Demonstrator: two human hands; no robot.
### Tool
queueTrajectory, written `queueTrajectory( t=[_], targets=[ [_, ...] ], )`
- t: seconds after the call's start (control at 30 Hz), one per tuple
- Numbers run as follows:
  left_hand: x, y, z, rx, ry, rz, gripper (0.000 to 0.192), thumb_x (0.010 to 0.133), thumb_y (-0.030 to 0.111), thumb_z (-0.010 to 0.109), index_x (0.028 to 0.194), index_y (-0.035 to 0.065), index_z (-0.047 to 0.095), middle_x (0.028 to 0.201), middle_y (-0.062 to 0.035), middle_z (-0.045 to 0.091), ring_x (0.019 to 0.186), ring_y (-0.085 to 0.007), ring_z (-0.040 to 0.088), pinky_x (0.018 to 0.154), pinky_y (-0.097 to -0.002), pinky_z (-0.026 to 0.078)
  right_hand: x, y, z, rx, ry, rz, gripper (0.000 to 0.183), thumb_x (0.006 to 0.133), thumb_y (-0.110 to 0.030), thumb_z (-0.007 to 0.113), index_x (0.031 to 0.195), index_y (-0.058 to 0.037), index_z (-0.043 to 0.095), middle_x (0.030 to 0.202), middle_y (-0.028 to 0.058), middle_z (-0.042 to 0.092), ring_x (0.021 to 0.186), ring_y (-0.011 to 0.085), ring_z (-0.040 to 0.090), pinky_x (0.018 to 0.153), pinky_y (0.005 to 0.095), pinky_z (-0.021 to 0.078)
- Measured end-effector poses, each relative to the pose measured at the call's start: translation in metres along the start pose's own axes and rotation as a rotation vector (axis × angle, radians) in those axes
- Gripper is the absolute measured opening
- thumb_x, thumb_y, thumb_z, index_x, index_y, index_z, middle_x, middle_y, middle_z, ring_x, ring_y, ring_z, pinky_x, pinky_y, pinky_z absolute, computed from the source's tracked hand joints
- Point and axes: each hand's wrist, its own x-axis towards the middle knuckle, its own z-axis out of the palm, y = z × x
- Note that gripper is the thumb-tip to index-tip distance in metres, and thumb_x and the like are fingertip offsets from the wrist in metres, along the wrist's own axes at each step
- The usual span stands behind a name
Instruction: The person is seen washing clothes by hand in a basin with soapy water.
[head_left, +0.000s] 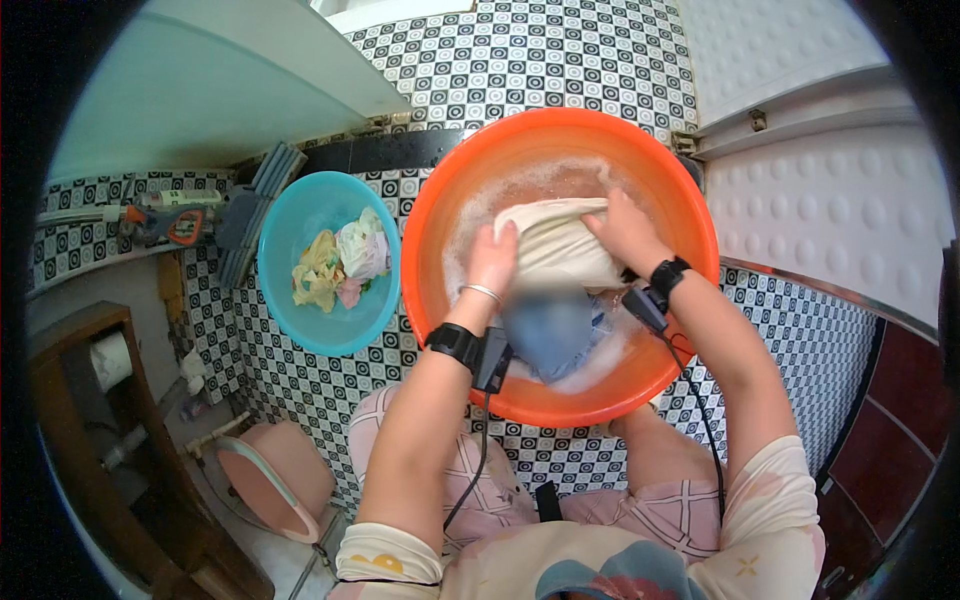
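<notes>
A large orange plastic basin (427, 225) holds soapy water with foam (592, 367) on it. Stretched between my hands above the water is a cream-white cloth garment (559, 236). My left hand (491, 259) grips its left side, and my right hand (626, 232) has the right edge. Below the pale garment, blue fabric (555, 330) lies in the suds, partly blurred. Each wrist carries a black strap with a small dark device, and a cable runs from each one towards my body.
Left of the orange basin stands a turquoise basin (277, 322) with several crumpled clothes (319, 270). A flat mop head (259, 210) leans beside it. A pink bucket (307, 465) and wooden shelf (112, 420) are at lower left. A white door panel (810, 180) rises on the right.
</notes>
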Motion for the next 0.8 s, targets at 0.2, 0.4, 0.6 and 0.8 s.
queueTrajectory(
  t=[0.2,0.4,0.6,0.8],
  targets=[
    [0.01,-0.039,-0.011,0.372,0.492,0.475,0.047,0.089,0.024,0.063,0.13,0.0029,0.052,0.136,-0.027,0.043,0.121,-0.0402,0.047,0.101,-0.0452,0.041,-0.006,-0.006,0.004,-0.284,-0.233,-0.199,0.066,0.081,-0.031,0.072,0.135,-0.0042,0.045,0.126,0.0237,0.055,0.109,0.0424,0.057,0.095,0.0482,0.047],
    [-0.005,-0.053,0.018,0.859,-0.259,0.22,0.054,0.091,0.045,0.057,0.142,0.0303,0.049,0.158,-0.0213,0.02,0.145,-0.0428,0.016,0.115,-0.0444,0.026,-0.006,-0.003,0.06,-0.172,-0.225,-0.678,0.057,0.091,-0.003,0.044,0.143,-0.0239,0.047,0.146,0.0178,0.042,0.13,0.0415,0.044,0.107,0.0454,0.0399],
    [-0.006,-0.043,0.011,0.819,-0.018,0.003,0.056,0.086,0.048,0.063,0.124,0.0064,0.062,0.148,-0.0269,0.033,0.138,-0.0397,0.029,0.109,-0.0424,0.035,0.029,0.004,0.011,0.017,-0.107,-0.238,0.051,0.086,-0.008,0.057,0.137,-0.0113,0.051,0.136,0.0227,0.049,0.125,0.0399,0.049,0.103,0.0444,0.0418],
    [0.012,-0.065,0.032,-0.631,-0.363,-0.215,0.057,0.103,0.043,0.042,0.142,0.002,0.037,0.134,-0.0166,0.052,0.118,-0.0273,0.055,0.101,-0.0362,0.043,0.017,-0.013,0.065,0.241,-0.046,-0.112,0.047,0.086,-0.011,0.059,0.129,0.0022,0.045,0.13,0.034,0.048,0.119,0.0448,0.052,0.1,0.0447,0.0435]
  ],
)
